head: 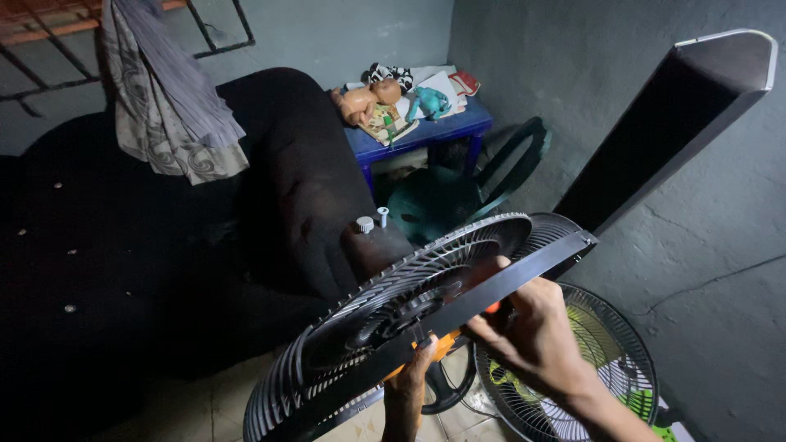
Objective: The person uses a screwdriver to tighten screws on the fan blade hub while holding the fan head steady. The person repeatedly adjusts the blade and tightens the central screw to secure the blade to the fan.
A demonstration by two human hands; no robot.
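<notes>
A: Head view: count what you see for me.

B: 1 black fan grille [393, 315] held up in the middle, 1 second fan [589, 368] with green blades inside its own cage down on the floor at lower right, 2 hands, 1 dark sofa [246, 205], 1 blue table [426, 131], 1 green plastic chair [458, 192], 1 patterned cloth [168, 106] hanging over the sofa back, and 2 small white caps [372, 221] on the sofa arm.

A: Where is the grille relative to the hands?

B: It sits above and in front of both. The left hand [413, 372] comes up from below, fingers closed around an orange tool [442, 342] that lies against the underside of the grille. The right hand [536, 327] is at the grille's right edge, fingers curled around a black flat bar [483, 299] that crosses the grille; its thumb lies on top of the bar.

A: How does the grille look?

B: Round, black, tilted with its right side higher, thin ribs fanning from a dark hub to the rim. The bar runs across it diagonally from lower left to upper right.

A: Anything else?

B: Toys and papers heaped on the blue table, and a tall dark panel [679, 115] with a pale edge leaning at upper right.
</notes>
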